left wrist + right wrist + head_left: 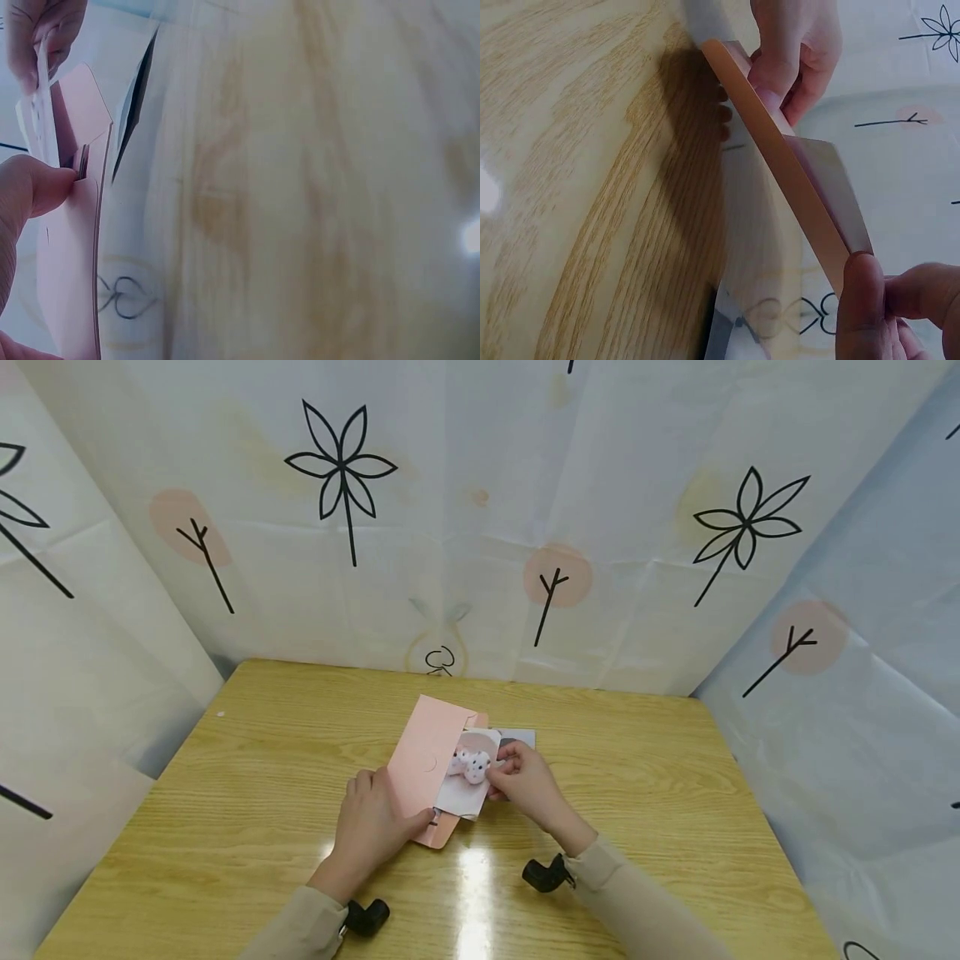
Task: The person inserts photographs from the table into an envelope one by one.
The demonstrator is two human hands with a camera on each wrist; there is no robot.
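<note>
A pink paper envelope (422, 752) is tilted above the table, its flap side toward the right. My left hand (367, 818) grips its lower left part, thumb on the front near the opening. From that opening a photo card (468, 774) with white spotted figures sticks partway out. My right hand (527, 783) pinches the card's right edge between thumb and fingers; in the right wrist view the card (832, 180) stands beside the envelope's flap (780, 165). Something dark shows inside the envelope near my left thumb (49, 187). A second, greyish card (522, 738) lies behind my right hand, partly hidden.
The wood-grain table (637, 777) reaches back to a pale curtain (465, 527) printed with flowers and trees. Black wrist cameras (546, 874) hang from both sleeves. A tiny white scrap (221, 714) lies at the table's far left.
</note>
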